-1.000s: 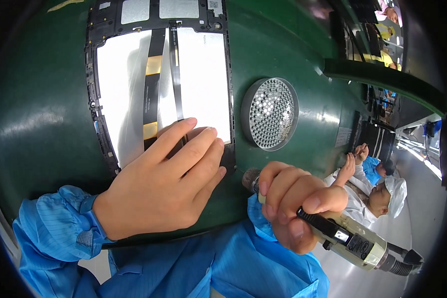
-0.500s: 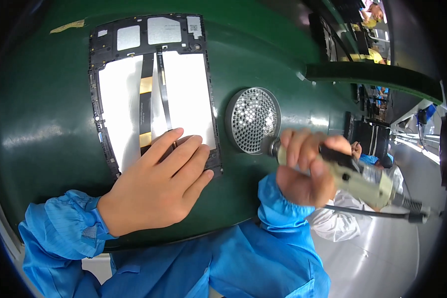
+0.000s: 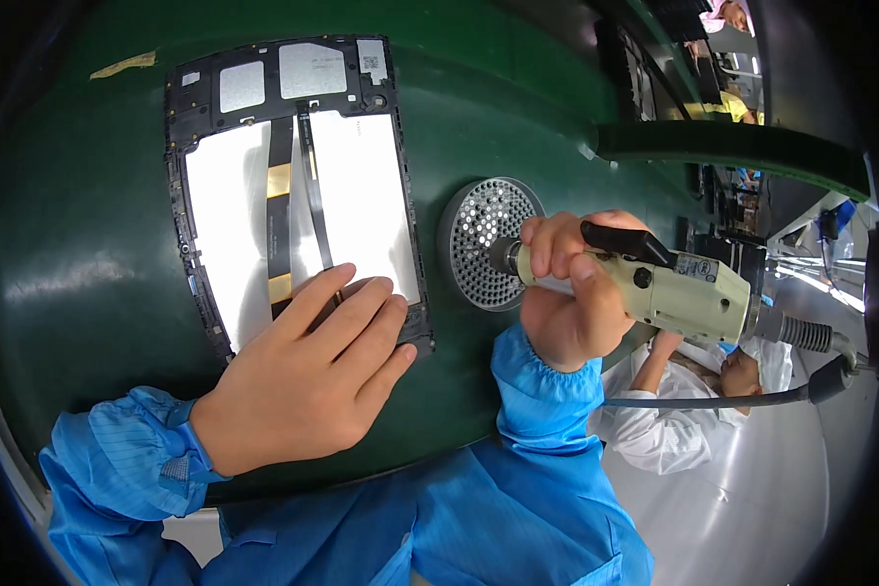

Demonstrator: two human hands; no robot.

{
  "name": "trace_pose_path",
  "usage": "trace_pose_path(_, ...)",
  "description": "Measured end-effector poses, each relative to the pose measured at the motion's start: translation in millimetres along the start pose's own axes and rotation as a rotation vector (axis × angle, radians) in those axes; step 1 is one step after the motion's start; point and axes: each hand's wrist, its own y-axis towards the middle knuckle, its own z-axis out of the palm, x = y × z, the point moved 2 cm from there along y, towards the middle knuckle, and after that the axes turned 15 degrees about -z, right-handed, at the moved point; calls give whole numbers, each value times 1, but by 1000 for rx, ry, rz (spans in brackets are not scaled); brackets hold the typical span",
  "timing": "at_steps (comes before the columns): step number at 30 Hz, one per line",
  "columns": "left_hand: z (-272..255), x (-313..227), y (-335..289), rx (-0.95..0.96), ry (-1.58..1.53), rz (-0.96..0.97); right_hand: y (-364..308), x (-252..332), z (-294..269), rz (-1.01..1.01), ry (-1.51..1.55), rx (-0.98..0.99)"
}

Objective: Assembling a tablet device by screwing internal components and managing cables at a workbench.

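Observation:
A tablet's inner assembly lies on the green work surface, with a black frame and bright silver-white panels. Down its middle run a black ribbon cable with gold patches and a thinner dark cable. My left hand rests on its lower end, fingers stretched out and covering part of the cables. In my right hand is a pale green electric screwdriver with a black lever, held nearly level. Its nose is over the round grey screw tray, full of small holes; the bit's tip is hidden.
A yellowish tape strip lies at the far left. The screwdriver's dark cord trails at the right. A green raised bar stands at the right edge. Beyond it, a person in white sits nearby.
My right hand has brought the screwdriver left and up, its nose now over the screw tray. The tablet assembly has shifted slightly left and down in view; my left hand stays on it.

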Motion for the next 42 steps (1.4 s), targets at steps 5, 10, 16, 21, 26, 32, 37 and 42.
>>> trace_pose_path(5, -1, -1, 0, 1, -8, -3, 0, -1, 0, -28, -2, 45)
trace_pose_path(10, 2, 0, -1, -24, 9, 9, -1, 0, 2, -22, 0, 17)
trace_pose_path(16, 2, 0, 0, -32, -3, 13, -1, 0, 0, -30, 9, 55)
trace_pose_path(21, 1, 0, -2, -35, 1, 14, -2, 1, 3, -33, 19, 0)
trace_pose_path(26, 2, 0, -9, 2, -40, -4, 1, 33, -2, -132, 6, 133)
trace_pose_path(32, 4, 5, -8, -85, -87, 26, -25, 48, 31, -36, 93, 355)
trace_pose_path(37, 4, 5, -14, -144, -126, -1, -34, 44, 50, -5, 79, 447)
trace_pose_path(42, 5, 7, -14, -153, -151, -6, -38, 41, 51, 17, 88, 474)
